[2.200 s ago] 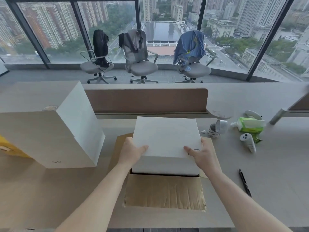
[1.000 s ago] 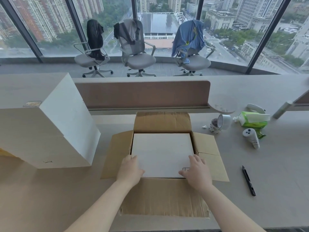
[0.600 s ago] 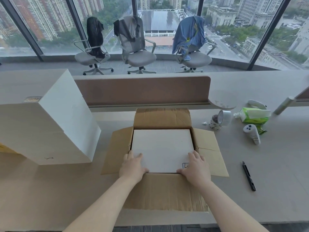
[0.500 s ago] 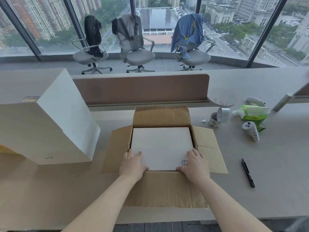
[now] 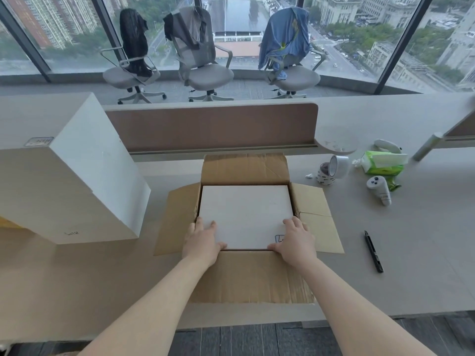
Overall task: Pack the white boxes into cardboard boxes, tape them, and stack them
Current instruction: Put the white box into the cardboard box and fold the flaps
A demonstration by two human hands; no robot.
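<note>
A white box (image 5: 245, 214) lies flat inside an open cardboard box (image 5: 253, 276) on the desk in front of me, all the flaps folded outward. My left hand (image 5: 203, 241) rests palm down on the white box's near left corner, fingers spread. My right hand (image 5: 295, 240) presses flat on the near right corner, partly covering a small printed label. Neither hand grips anything. A large stack of white boxes (image 5: 64, 181) stands on the desk to the left.
Two tape rolls (image 5: 331, 169), a green tissue pack (image 5: 383, 163), a white controller (image 5: 380, 192) and a black pen (image 5: 374, 251) lie at the right. A brown divider panel (image 5: 213, 127) runs behind the box. Office chairs (image 5: 205, 60) stand by the windows.
The white box has gone from held above the cardboard box down into it. My hands slid from its sides to its top near corners and stay there.
</note>
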